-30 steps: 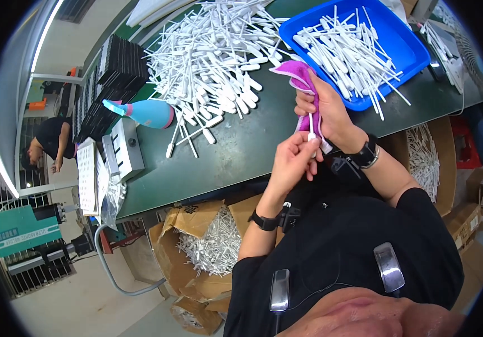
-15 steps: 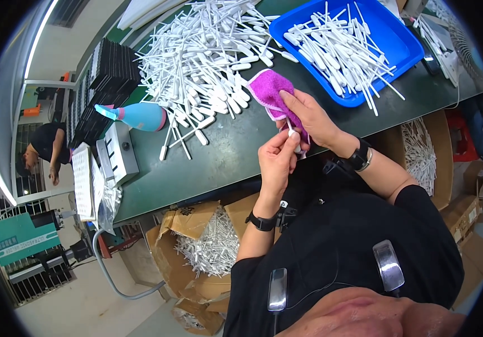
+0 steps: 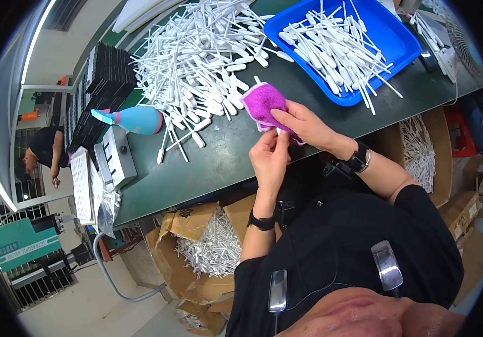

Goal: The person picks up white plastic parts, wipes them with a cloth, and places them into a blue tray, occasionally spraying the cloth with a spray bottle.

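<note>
My right hand is closed on a purple cloth with a pale edge, thumb on top. The cloth is folded around a white plastic stick, whose thin tip pokes out past the far edge. Just below the cloth, my left hand pinches the stick's near end between thumb and fingers; most of that end is hidden. Ahead and to the left lies a large heap of similar white sticks with thick rounded ends. More of them fill a blue tray at the far right.
Left on the green table are a blue spray bottle, a grey metal block and stacked black trays. Cardboard boxes of sticks stand below the table edge. A fan is far right. Another person is far left.
The stick's tip now shows beyond the cloth's far edge. My left hand has shifted slightly left, and the thick end it pinches is now mostly covered.
</note>
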The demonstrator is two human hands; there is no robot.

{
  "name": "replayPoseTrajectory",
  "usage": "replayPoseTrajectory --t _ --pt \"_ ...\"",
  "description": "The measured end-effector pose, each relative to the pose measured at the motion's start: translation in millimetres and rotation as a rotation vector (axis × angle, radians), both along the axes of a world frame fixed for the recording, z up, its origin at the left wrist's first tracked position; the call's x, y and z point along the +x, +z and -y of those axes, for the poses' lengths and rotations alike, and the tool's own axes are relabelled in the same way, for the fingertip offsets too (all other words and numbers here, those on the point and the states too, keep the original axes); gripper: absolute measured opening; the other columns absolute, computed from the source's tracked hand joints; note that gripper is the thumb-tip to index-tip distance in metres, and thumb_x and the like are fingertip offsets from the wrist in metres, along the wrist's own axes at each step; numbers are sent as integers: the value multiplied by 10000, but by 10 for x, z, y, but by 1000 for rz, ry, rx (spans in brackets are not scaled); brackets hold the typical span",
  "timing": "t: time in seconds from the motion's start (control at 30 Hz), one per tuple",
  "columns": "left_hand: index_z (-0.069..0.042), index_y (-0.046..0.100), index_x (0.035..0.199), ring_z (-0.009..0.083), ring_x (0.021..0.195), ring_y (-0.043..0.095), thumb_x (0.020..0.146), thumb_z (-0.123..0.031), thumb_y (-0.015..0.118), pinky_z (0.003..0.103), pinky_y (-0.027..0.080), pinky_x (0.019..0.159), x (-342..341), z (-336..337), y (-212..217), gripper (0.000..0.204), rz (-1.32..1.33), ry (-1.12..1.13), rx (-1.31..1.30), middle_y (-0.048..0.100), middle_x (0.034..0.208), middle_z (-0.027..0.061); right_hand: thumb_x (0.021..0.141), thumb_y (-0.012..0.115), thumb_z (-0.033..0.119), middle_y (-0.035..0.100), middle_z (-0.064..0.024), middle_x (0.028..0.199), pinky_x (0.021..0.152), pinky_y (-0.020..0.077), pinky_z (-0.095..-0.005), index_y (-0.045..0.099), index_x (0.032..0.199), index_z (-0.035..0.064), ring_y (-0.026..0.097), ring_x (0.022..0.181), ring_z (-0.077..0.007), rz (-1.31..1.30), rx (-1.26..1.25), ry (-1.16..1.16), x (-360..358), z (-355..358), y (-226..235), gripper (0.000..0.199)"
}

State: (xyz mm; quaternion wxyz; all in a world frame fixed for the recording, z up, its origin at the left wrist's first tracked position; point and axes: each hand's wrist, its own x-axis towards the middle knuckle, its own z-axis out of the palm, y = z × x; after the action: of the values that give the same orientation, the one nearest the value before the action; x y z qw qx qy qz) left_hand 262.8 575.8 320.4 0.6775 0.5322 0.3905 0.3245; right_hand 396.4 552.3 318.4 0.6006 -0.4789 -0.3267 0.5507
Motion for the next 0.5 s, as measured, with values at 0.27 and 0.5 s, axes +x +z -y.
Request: replayPoseTrajectory --t 0.27,0.5 --pt "-16 697 943 25 497 472 911 -184 598 203 334 447 -171 -431 602 198 -310 156 545 586 590 -2 972 490 284 563 7 717 459 402 -192 579 1026 34 485 518 -42 103 172 94 127 89 -97 271" --pt "16 681 951 5 491 429 926 -180 578 169 304 438 -180 -922 457 223 152 144 43 532 600 -44 973 486 307 527 4 672 433 397 -209 559 959 40 478 486 -61 -122 -150 493 252 173 63 277"
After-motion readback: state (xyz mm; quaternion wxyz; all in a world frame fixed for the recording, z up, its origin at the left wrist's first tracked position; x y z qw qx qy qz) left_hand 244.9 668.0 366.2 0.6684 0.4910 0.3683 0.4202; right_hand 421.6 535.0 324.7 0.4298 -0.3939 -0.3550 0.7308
